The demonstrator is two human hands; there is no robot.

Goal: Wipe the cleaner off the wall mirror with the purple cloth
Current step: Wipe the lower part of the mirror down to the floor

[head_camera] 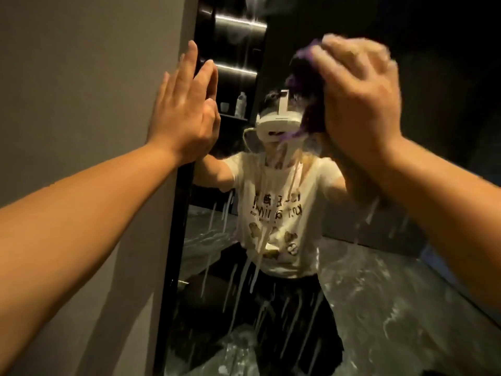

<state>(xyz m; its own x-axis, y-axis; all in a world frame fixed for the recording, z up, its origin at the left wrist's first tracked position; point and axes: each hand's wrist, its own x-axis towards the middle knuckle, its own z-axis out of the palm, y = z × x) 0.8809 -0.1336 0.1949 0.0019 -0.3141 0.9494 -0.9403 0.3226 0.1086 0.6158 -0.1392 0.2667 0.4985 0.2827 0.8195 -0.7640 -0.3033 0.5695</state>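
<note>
Purple fabric, the purple cloth [307, 85], is bunched under the right hand [360, 104], which presses it against the glass of the wall mirror [366, 267] in the upper part. The fingers of this hand are curled over the cloth and look blurred, so the exact grip is hard to read. Parts of the cloth stick out to the left of the hand and hang down below it.

On the left side, the left hand [184, 115] is flat and open, with straight fingers pointing up. It rests at the dark frame [173, 240] of the mirror, where the frame meets the grey wall [81, 90].

White streaks of cleaner [244, 278] run down the glass below the cloth, mostly in the middle and lower part. In the mirror a reflected person in a white printed T-shirt and dark trousers is seen, with a white headset. Behind this reflection are dark shelves [235, 66] with lit edges and a small bottle [240, 104].
</note>
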